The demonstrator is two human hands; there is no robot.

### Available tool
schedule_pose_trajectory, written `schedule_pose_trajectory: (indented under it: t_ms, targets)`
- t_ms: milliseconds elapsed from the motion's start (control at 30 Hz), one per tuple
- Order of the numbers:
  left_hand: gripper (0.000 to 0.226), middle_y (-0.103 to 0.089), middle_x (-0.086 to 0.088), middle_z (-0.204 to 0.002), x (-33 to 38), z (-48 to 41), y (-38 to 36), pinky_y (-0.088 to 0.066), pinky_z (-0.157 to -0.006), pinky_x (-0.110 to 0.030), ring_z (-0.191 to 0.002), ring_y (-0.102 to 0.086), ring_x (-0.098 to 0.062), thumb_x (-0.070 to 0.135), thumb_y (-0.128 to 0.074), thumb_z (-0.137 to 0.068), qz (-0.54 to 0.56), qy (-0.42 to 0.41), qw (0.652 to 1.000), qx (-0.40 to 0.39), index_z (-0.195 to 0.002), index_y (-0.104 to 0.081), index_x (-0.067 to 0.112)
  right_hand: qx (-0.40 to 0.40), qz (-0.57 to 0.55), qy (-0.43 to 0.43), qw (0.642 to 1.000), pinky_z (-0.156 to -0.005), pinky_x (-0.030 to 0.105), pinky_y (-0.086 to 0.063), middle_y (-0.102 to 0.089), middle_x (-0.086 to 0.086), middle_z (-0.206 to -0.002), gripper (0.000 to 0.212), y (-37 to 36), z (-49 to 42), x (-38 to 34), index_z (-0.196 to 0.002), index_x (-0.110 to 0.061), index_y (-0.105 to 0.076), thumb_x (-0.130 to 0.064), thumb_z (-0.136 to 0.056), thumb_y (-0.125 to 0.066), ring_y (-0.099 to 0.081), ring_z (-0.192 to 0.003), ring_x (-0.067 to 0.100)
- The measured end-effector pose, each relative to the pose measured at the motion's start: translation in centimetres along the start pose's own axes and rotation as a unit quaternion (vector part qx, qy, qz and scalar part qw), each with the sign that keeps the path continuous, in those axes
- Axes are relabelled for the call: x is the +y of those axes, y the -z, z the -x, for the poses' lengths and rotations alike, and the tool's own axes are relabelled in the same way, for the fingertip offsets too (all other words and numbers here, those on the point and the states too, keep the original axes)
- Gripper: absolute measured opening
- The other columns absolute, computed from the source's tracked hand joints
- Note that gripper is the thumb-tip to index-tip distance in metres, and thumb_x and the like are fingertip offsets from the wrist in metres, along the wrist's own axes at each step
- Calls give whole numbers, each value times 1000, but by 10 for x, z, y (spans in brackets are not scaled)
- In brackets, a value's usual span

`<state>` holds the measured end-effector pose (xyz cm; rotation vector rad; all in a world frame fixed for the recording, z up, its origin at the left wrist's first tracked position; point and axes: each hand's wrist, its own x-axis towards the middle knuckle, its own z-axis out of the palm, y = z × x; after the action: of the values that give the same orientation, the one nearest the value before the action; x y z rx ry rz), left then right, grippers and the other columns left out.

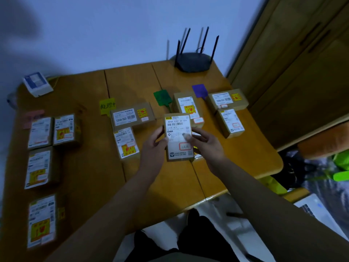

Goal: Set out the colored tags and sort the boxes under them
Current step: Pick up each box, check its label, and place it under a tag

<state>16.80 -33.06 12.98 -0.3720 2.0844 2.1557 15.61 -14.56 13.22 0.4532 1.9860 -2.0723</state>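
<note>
Above the table [170, 186], the left hand [154, 148] and right hand [205, 143] hold a small box [178, 137], fingers [159, 132] clamped on its long sides, which looks light and stiff, best held by those sides.

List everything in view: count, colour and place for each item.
pink tag: one, pink, table's left side
yellow tag: one, yellow, centre-left
green tag: one, green, centre
purple tag: one, purple, right of the green one
boxes on the table: nine, brown with white labels; four by pink, two by yellow, one by green, two by purple
held box: one, brown with a white label, above the table's centre
router: one, black, far edge
white object: one, white and blue, far left corner
table: one, wooden
cabinet: one, wooden, right
left hand: grips the held box's left edge
right hand: grips its right edge
</note>
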Motion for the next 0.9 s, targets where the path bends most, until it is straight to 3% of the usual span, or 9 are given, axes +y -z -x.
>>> schedule_pose_trajectory:
  t_ms: [200, 267, 333, 433, 533, 600, 667, 833, 900]
  targets:
    - [47, -64, -1, -141, -11, -14, -82, -55, -102, -41, -128, -62, -18, 7, -57, -103, -21, 26, 999, -28, -148, -54, 17, 34, 2, -23, 999, -67, 24, -62, -83, -7, -105, 26, 84, -19, -1, -109, -38, -75, -29, -87, -84, -80, -93, 14]
    - [44, -68, 4, -132, -19, -21, -103, -58, -91, -24, -122, -65, -9, 5, -57, -102, -31, 38, 999, -18, -145, -58, 16, 52, 8, -32, 998, -67, 26, -62, -82, -3, -107, 32, 112, -33, 3, -118, -32, -74, -30, -88, -84, -80, -94, 15]
    - [39, -70, 12, -114, -28, -31, -117, -53, -70, -6, -98, -69, 11, 3, -58, -101, -38, 64, 997, 18, -137, -63, 15, 67, 17, -46, 997, -71, 31, -64, -80, 2, -114, 44, 138, -48, 8, -132, -22, -69, -29, -90, -82, -79, -98, 18]
    - [33, -69, 18, -100, -43, -47, -128, -46, -54, -1, -75, -66, 20, 3, -55, -101, -33, 112, 988, 96, -127, -68, 19, 66, 35, -60, 995, -73, 33, -64, -78, 3, -116, 42, 170, -68, 18, -135, -15, -67, -24, -95, -76, -78, -98, 16]
    - [31, -68, 20, -99, -56, -60, -132, -51, -61, -8, -83, -68, 7, 6, -58, -100, -53, 148, 977, 147, -124, -68, 23, 51, 39, -88, 994, -83, 44, -64, -76, 4, -116, 36, 191, -87, 30, -135, -13, -65, -18, -100, -70, -76, -98, 19]
    - [38, -68, 4, -124, -61, -66, -134, -58, -87, -32, -109, -68, -20, 11, -61, -99, -64, 186, 967, 163, -135, -63, 23, 42, 39, -118, 991, -92, 51, -62, -74, 8, -120, 38, 197, -100, 39, -138, -11, -62, -15, -101, -68, -74, -103, 24]
    - [45, -61, -8, -140, -71, -72, -132, -52, -94, -44, -123, -62, -34, 13, -63, -99, -88, 229, 957, 154, -142, -56, 21, 30, 49, -141, 988, -96, 54, -60, -72, 11, -127, 41, 200, -111, 49, -142, -9, -60, -16, -102, -67, -72, -111, 30]
    - [34, -67, -8, -115, -95, -81, -130, -47, -64, -20, -95, -63, -18, 14, -63, -100, -74, 310, 937, 140, -133, -60, 6, 9, 74, -187, 980, -98, 57, -58, -67, 15, -137, 57, 193, -134, 70, -152, -10, -49, -20, -100, -70, -71, -116, 33]
    - [24, -68, -4, -111, -103, -82, -131, -48, -55, -14, -84, -64, -9, 13, -61, -101, -65, 325, 935, 124, -125, -62, 14, -3, 78, -196, 977, -98, 55, -58, -66, 16, -139, 58, 190, -142, 75, -153, -9, -48, -19, -100, -70, -71, -114, 33]
